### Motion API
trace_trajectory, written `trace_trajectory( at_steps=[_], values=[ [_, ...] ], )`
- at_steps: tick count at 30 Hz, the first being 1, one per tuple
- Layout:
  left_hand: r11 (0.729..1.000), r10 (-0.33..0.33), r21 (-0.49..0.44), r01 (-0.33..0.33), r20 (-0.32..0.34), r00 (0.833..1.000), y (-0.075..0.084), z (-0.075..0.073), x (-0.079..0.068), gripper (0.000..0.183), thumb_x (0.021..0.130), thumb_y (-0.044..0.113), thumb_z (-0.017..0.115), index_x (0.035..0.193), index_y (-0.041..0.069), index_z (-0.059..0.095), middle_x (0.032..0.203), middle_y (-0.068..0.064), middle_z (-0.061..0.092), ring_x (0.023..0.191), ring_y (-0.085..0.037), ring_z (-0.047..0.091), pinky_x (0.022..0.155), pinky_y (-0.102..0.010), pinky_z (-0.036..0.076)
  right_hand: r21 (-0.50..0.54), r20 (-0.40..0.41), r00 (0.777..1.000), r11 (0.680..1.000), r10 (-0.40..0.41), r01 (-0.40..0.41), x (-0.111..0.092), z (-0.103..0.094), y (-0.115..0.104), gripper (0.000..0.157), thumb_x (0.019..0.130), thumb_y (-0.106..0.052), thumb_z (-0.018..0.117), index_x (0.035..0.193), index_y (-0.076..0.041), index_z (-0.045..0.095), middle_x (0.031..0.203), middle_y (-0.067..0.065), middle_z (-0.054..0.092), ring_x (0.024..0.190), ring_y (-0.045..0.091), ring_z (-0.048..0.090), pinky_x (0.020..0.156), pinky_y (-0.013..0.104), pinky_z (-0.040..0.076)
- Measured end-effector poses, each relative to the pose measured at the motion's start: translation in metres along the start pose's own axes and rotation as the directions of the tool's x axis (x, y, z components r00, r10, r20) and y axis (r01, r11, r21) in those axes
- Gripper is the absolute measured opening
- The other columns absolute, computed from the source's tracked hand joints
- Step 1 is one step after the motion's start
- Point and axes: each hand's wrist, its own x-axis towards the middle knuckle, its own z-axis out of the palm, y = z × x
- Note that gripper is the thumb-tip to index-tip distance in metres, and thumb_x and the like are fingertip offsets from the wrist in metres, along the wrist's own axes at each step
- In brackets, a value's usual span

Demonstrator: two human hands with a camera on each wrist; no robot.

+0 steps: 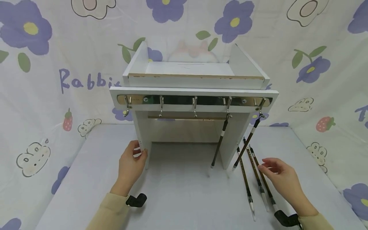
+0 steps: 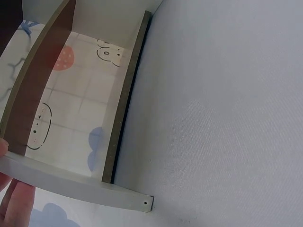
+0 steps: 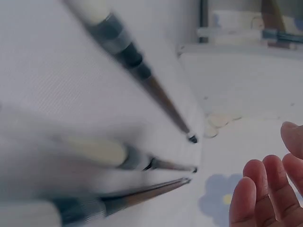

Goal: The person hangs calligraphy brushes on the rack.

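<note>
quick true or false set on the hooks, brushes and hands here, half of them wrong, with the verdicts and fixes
1. Two brushes hang from hooks on the rack. True.
2. There are only three hooks. False: there are five.
3. The left hand grips the rack's left side. True.
4. Three more brushes lie on the table. True.
5. The right hand holds a brush. False: the right hand holds nothing.
6. The leftmost hook has a brush on it. False: the leftmost hook is bare.
</note>
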Motion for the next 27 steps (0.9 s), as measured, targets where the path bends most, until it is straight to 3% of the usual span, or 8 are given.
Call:
trace_trajectory(
  at_steps=[9,15,24,27],
  values=[
    [1.0,-0.008,-0.003,0.008,-0.001,1.0,-0.001,-0.001,0.0,0.03,0.093,0.018,0.064,0.121,0.013,0.055,0.121,-0.008,0.059,0.103,-0.026,0.063,0.08,-0.038,0.058,-0.002,0.129,0.986,0.994,0.105,-0.105,0.008,0.004,0.029,0.056,0.09,-0.043,0.067,0.126,-0.001,0.058,0.11,0.018,0.066,0.097,0.034,0.065,0.067,0.03,0.055],
    [1.0,0.002,0.004,-0.002,-0.008,1.0,-0.002,-0.002,0.0,0.03,0.093,0.017,0.064,0.121,0.012,0.054,0.121,-0.008,0.059,0.103,-0.026,0.063,0.08,-0.038,0.058,0.037,0.235,0.947,0.971,0.219,-0.234,0.015,0.008,0.045,0.064,0.089,-0.043,0.068,0.132,0.002,0.052,0.117,0.023,0.062,0.094,0.027,0.065,0.069,0.032,0.057],
    [1.0,0.0,-0.004,0.0,-0.004,1.0,0.001,-0.001,0.001,0.031,0.093,0.018,0.063,0.122,0.012,0.055,0.121,-0.009,0.059,0.103,-0.026,0.063,0.081,-0.037,0.057,0.027,0.368,0.875,0.937,0.315,-0.348,0.027,0.006,0.071,0.076,0.085,-0.049,0.07,0.134,0.004,0.049,0.123,0.025,0.059,0.096,0.022,0.062,0.074,0.033,0.055],
    [1.0,0.0,-0.006,0.0,-0.008,1.0,0.001,0.0,0.001,0.03,0.093,0.018,0.064,0.122,0.012,0.055,0.121,-0.008,0.06,0.103,-0.025,0.063,0.081,-0.037,0.057,-0.005,0.366,0.872,0.937,0.326,-0.348,0.032,0.004,0.071,0.074,0.083,-0.05,0.072,0.13,0.004,0.053,0.118,0.021,0.062,0.093,0.021,0.061,0.073,0.032,0.053]
  ],
)
